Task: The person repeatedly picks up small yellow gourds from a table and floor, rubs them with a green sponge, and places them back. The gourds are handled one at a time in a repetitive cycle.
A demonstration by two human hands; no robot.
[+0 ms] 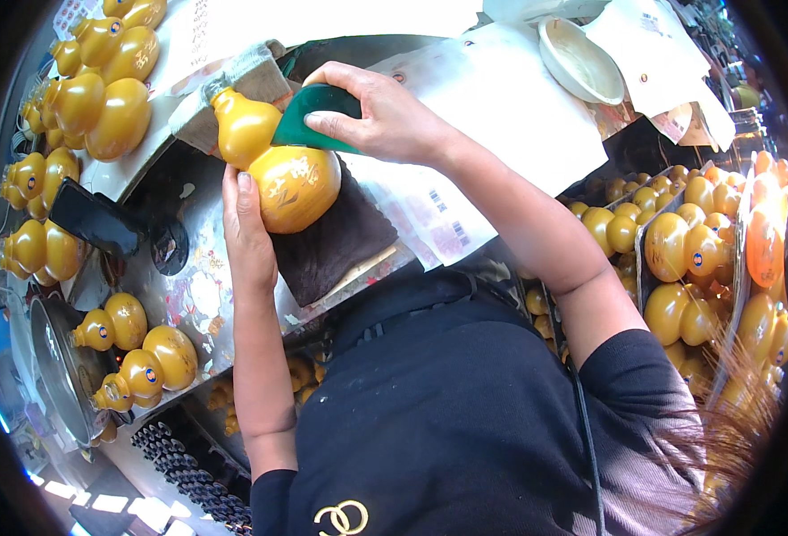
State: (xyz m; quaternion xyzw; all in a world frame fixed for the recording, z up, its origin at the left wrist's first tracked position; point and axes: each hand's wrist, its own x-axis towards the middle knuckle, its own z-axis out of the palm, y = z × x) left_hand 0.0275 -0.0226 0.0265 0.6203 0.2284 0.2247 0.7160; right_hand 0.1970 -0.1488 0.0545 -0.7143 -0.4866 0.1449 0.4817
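Note:
A glossy yellow gourd-shaped bottle with gold markings on its larger bulb lies tilted over a dark cloth. My left hand cradles it from below, the thumb against the larger bulb. In my right hand is a green squeegee-like scraper, pinched between thumb and fingers. Its edge meets the bottle around the waist between the two bulbs; whether it presses there I cannot tell. The bottle's neck rests by a cloth-wrapped block.
More yellow gourd bottles stand at the left, and dividers separate others at the right. White printed sheets lie beyond my right arm, near a white bowl. A phone stands on a holder beside a round metal pan.

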